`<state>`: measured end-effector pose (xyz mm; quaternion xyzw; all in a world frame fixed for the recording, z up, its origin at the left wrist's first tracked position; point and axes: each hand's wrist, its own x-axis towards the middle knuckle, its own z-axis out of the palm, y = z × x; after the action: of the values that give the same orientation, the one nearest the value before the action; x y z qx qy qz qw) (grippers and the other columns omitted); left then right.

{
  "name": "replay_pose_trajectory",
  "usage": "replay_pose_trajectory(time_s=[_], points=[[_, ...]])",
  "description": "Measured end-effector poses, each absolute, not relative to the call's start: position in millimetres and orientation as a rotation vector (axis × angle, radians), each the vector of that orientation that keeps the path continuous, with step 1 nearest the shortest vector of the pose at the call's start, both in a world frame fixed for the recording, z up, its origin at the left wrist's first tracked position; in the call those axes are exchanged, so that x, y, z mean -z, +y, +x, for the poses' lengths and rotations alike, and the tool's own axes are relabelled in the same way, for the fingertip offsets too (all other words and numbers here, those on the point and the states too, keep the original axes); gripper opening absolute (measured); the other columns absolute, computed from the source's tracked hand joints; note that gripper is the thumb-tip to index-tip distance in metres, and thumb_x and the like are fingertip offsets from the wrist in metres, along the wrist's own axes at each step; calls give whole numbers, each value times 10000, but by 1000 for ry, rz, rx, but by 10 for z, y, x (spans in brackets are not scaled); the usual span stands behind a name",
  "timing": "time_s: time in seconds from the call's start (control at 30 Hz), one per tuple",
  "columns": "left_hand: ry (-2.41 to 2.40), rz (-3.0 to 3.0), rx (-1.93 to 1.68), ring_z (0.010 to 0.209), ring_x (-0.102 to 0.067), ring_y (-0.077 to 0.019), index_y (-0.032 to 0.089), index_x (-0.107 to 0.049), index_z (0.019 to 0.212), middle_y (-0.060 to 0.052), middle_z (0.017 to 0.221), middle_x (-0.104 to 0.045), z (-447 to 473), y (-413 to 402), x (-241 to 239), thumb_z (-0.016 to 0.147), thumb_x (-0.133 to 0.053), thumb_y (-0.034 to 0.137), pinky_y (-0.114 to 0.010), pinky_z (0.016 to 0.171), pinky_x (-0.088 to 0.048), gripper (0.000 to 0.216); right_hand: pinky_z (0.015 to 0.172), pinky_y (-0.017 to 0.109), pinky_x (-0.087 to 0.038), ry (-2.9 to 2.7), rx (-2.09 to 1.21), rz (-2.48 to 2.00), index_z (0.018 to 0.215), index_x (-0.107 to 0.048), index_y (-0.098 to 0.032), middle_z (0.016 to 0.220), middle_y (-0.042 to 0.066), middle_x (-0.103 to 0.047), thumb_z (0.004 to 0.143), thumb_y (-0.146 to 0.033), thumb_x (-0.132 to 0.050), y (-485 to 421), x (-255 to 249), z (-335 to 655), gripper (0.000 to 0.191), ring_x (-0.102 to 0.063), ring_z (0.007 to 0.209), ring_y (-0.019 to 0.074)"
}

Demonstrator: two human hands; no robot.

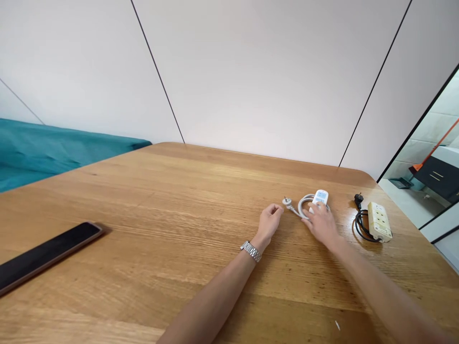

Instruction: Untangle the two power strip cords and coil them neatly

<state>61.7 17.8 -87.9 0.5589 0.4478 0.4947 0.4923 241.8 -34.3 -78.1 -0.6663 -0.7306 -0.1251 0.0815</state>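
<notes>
My left hand (270, 222), with a metal watch (251, 251) on its wrist, is closed just above the tabletop. Its fingers are curled together and nothing shows in them. Close by on its right lies the round plug (287, 202) of a grey cable (300, 206), apart from the fingers. My right hand (321, 223) is over the near end of a small white power strip (321, 195) with blue-tinted sockets. Its fingers grip the strip and touch the looped cable; the strip's lower part is hidden beneath them.
The wooden table (143, 248) meets a white panelled wall (251, 81). Right of my hands lies a cream power strip (379, 221) with its coiled black cable (361, 228) and black plug (358, 199). A dark flat tray-like object (46, 255) lies at left. Beyond stands a teal seat (64, 150).
</notes>
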Motion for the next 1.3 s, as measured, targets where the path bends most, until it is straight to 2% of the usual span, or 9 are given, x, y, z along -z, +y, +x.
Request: replay_pose_trajectory(time_s=[0.23,0.33,0.4,0.5,0.67,0.77,0.9,1.07,1.3], points=[[1105,1505,-1037,585,-432,-115,169,-573,583,36,559,-501,626,176,943,683,-574,211,-226,578,-315,108,1072,591,-239,-1921,408,-2491,1216,-661,-205,1493,112,-435,919,-186,-435,243,665,3374,374,-287,1390,353],[1104,1546,-1010,586,-428,-114,171,-556,576,35,563,-498,633,180,964,682,-571,207,-230,583,-315,113,1109,599,-151,-1761,549,-2578,1367,-527,-134,1554,136,-323,851,-124,-468,224,670,3483,519,-183,1439,364],[1102,1560,-1001,586,-425,-114,173,-555,581,35,565,-494,637,187,979,685,-574,213,-231,583,-314,113,1113,587,-156,-1738,632,-2525,1413,-451,-95,1562,169,-285,837,-183,-511,105,712,3434,586,-167,1441,370],[1100,1565,-995,583,-417,-115,176,-548,580,37,558,-479,639,196,991,683,-574,219,-231,575,-310,115,1100,547,-224,-1732,644,-2396,1370,-482,-85,1513,192,-358,858,-299,-520,-157,808,3247,557,-243,1407,373],[1087,1565,-977,584,-416,-113,177,-519,570,37,563,-472,630,203,946,678,-565,244,-230,582,-313,136,1005,473,-371,-1756,386,-2072,1197,-611,-175,1331,146,-546,870,-324,-478,-587,918,2818,383,-456,1233,332],[1084,1560,-957,557,-375,-100,182,-456,547,47,544,-420,611,187,888,685,-575,304,-229,557,-280,219,845,395,-451,-1774,-4,-1817,912,-659,-207,986,102,-663,863,-333,-463,-739,914,2534,238,-581,947,271],[1045,1573,-869,506,-262,-82,195,-343,502,63,493,-288,563,58,825,694,-591,397,-242,507,-206,374,546,279,-343,-1618,-558,-1724,536,-394,-230,530,-20,-430,827,-450,-472,-770,914,2193,374,-430,539,152],[1104,1717,-704,472,-199,-79,192,-258,456,57,456,-210,517,-234,814,738,-562,373,-266,498,-147,453,502,262,-214,-1647,-694,-1673,488,-260,-221,497,-46,-277,793,-437,-470,-779,973,1933,428,-297,489,105],[1281,2186,-576,430,-285,-115,183,-355,404,27,416,-316,535,-366,806,761,-541,278,-268,533,-196,414,509,270,-201,-1879,-420,-1754,450,-320,-196,430,-30,-404,760,-252,-490,-901,973,1880,358,-308,460,102]])
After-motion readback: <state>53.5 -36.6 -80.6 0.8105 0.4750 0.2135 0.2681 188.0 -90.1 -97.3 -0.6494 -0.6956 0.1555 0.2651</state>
